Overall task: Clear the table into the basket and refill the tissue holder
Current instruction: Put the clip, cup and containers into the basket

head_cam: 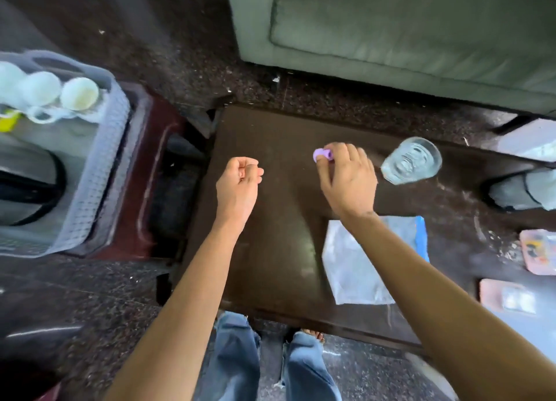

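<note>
My right hand (pixel 347 179) hovers over the dark wooden table (pixel 270 250) with its fingers pinched on a small purple object (pixel 321 154). My left hand (pixel 239 182) floats above the table's left part, fingers curled into a loose fist with nothing visible in it. A clear drinking glass (pixel 410 160) stands just right of my right hand. A pale plastic tissue pack (pixel 358 262) with a blue edge lies on the table under my right forearm. The grey woven basket (pixel 99 172) sits at the left on a reddish stand and holds white cups (pixel 79 93) and a dark round item.
A green sofa (pixel 406 33) runs along the far side of the table. Two coasters (pixel 540 251) (pixel 508 297) lie at the right edge. A dark holder with white tissue (pixel 523 190) is at far right. My legs in jeans (pixel 270 367) stand at the near edge.
</note>
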The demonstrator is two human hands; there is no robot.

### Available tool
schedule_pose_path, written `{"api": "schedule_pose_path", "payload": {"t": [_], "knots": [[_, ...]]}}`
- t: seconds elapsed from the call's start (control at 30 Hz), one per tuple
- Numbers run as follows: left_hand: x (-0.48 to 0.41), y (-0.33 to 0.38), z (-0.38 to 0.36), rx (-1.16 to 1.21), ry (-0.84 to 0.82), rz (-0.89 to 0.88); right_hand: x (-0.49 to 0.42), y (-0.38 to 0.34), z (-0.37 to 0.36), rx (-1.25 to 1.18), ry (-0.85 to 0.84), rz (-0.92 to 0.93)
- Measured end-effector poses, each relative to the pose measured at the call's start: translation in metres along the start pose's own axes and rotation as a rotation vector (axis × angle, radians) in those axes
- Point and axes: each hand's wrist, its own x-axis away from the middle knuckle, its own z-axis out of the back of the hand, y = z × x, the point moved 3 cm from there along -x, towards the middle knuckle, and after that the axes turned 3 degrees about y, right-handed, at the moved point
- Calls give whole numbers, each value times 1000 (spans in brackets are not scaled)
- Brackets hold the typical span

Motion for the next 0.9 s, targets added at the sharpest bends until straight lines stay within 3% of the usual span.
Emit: {"api": "schedule_pose_path", "payload": {"t": [0.27, 0.43, 0.67, 0.77, 0.9], "knots": [[-80, 18, 148, 320, 404, -11, -98, -204, -50, -111, 99, 386], [-116, 18, 210, 443, 626, -47, -136, -314, -87, -220, -58, 632], [-147, -18, 236, 521, 652, 142, -156, -437, -145, -160, -465, 1018], [-156, -27, 234, 563, 633, 190, -150, -476, -167, -7, -532, 1187], [-164, -37, 235, 575, 600, 243, -136, -504, -197, 66, -579, 1255]]}}
